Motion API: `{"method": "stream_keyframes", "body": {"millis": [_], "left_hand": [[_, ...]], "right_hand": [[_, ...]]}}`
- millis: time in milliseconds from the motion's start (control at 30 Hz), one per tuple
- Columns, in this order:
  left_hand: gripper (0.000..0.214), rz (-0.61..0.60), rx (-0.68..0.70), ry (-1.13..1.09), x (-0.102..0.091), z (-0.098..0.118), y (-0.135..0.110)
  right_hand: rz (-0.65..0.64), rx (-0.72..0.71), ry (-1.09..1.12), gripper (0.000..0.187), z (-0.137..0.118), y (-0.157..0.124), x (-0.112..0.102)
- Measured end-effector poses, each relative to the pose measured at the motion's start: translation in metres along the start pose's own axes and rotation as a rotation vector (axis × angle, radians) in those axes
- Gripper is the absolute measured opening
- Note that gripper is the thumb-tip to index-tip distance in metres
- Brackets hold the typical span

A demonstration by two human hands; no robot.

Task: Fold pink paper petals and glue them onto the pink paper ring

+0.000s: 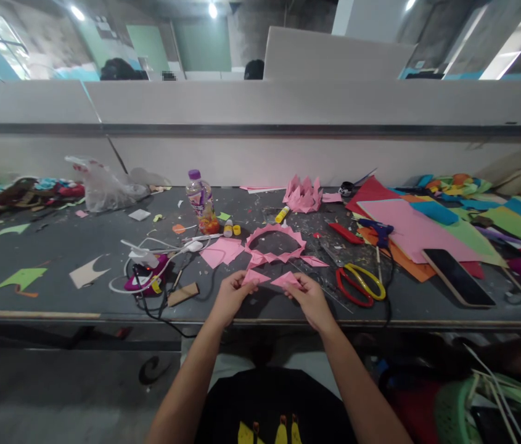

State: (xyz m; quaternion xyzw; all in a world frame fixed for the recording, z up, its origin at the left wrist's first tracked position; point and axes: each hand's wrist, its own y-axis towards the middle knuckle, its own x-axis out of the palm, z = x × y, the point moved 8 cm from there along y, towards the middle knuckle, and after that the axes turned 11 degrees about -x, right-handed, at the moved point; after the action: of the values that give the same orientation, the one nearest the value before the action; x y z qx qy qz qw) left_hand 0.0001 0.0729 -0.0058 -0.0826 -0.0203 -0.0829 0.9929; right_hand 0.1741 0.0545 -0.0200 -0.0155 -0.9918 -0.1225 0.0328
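Note:
Pinched in my left hand (236, 295) is a folded pink paper triangle (254, 277). My right hand (310, 297) grips another folded pink paper piece (285, 280), its point facing the first one with a small gap between them. Just beyond both hands lies a ring of folded pink paper (275, 244) with a zigzag edge. Right of the ring is a slim folded pink piece (314, 261). A stack of pink paper squares (221, 251) rests to the left. Farther back stands a pink paper crown (303, 194) with pointed petals.
Scissors (361, 285) with red and yellow handles lie to the right, near a glue gun (377, 232) and a phone (458, 277). Coloured paper sheets (420, 225) spread behind them. Leftward are a drink bottle (201, 202), a glue stick (227, 229) and a purple power strip (149, 280) with cables.

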Motion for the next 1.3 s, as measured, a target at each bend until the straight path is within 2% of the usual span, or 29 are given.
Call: {"method": "stream_keyframes", "body": {"millis": [133, 233, 400, 700, 933, 1133, 1300], "left_hand": [[0.029, -0.080, 0.016, 0.104, 0.011, 0.004, -0.004], [0.028, -0.152, 0.036, 0.176, 0.018, 0.007, -0.008], [0.027, -0.194, 0.044, 0.204, 0.022, 0.008, -0.010], [0.028, -0.133, 0.010, 0.260, 0.018, 0.003, -0.010], [0.028, -0.171, 0.021, 0.288, 0.022, 0.004, -0.011], [0.025, -0.143, 0.008, 0.304, 0.019, 0.003, -0.010], [0.023, -0.146, -0.020, 0.252, 0.019, 0.002, -0.009]], "right_hand": [[-0.105, -0.001, -0.023, 0.024, -0.003, -0.001, 0.006], [-0.109, -0.018, -0.071, 0.022, -0.004, -0.001, 0.007], [-0.129, -0.022, -0.130, 0.021, -0.004, -0.002, 0.008], [-0.165, -0.028, -0.162, 0.022, 0.002, -0.001, 0.009], [-0.197, -0.064, -0.250, 0.019, -0.002, 0.000, 0.011], [-0.205, -0.097, -0.303, 0.016, -0.011, 0.000, 0.014], [-0.243, -0.052, -0.281, 0.020, -0.009, -0.002, 0.018]]}}
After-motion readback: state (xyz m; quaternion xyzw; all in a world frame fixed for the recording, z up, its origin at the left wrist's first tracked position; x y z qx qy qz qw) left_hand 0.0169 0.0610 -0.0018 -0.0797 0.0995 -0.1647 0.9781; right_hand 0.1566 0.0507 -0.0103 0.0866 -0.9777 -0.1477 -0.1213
